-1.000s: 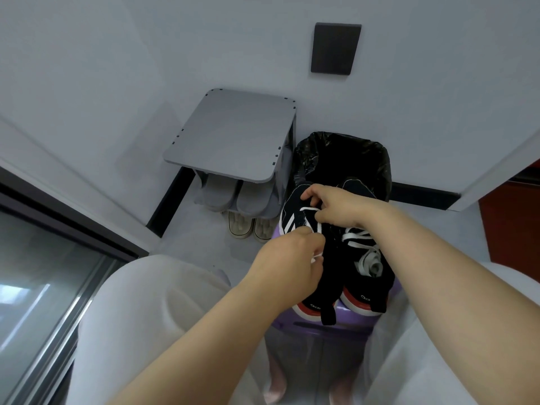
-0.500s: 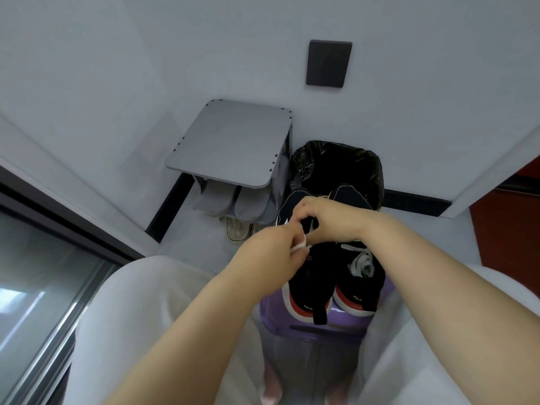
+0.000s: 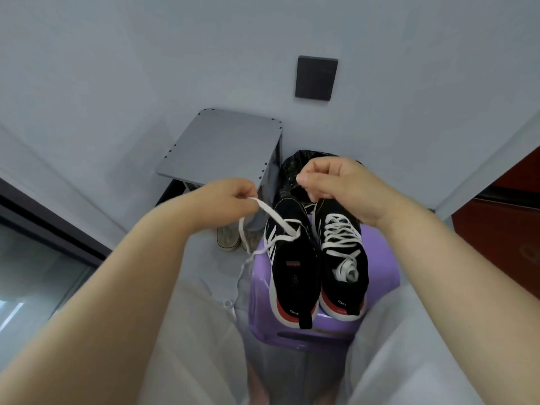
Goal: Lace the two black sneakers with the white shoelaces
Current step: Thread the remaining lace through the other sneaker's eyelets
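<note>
Both hands are raised over the far end of the purple stool (image 3: 380,258); the left hand (image 3: 230,197) is closed in a pinch on a white shoelace (image 3: 274,214), which is drawn taut from the fingers down to the front eyelets of the left sneaker (image 3: 292,267); the rest of that lace is left hanging in a loose loop off the stool's left side. The right hand (image 3: 336,185) is held with its fingers curled and the thumb pressed to the forefinger, above the toe of the right sneaker (image 3: 344,290); whether anything is pinched there cannot be told. The two black sneakers are set side by side on the stool's seat, toes at its far edge, heels at its near edge; the right sneaker is laced all the way up with its own white lace (image 3: 340,238). A grey stand (image 3: 222,153) is placed beyond the stool to the left, with pale shoes (image 3: 226,239) beneath it; a black-lined bin (image 3: 292,171) is seen just behind the stool.
</note>
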Demonstrator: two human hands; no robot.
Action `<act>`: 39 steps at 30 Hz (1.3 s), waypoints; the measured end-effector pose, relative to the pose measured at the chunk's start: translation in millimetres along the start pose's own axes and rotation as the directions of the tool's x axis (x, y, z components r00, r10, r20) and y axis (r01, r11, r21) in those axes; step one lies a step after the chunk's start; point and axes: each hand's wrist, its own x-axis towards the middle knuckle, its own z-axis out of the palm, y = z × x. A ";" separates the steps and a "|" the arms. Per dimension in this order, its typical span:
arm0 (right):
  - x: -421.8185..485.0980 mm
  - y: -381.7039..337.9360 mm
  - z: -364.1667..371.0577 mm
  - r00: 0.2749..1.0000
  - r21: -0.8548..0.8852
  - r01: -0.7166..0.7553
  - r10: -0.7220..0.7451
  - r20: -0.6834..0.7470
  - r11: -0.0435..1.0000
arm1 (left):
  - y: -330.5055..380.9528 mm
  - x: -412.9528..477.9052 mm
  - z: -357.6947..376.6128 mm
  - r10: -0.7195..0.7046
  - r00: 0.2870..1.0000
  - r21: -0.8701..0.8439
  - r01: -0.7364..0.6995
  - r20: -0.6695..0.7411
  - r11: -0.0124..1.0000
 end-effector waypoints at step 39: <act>-24.0 55.7 -66.6 0.858 -0.563 -0.451 0.162 -0.487 0.692 | -8.4 34.8 11.3 -0.003 1.000 0.263 0.001 0.008 0.965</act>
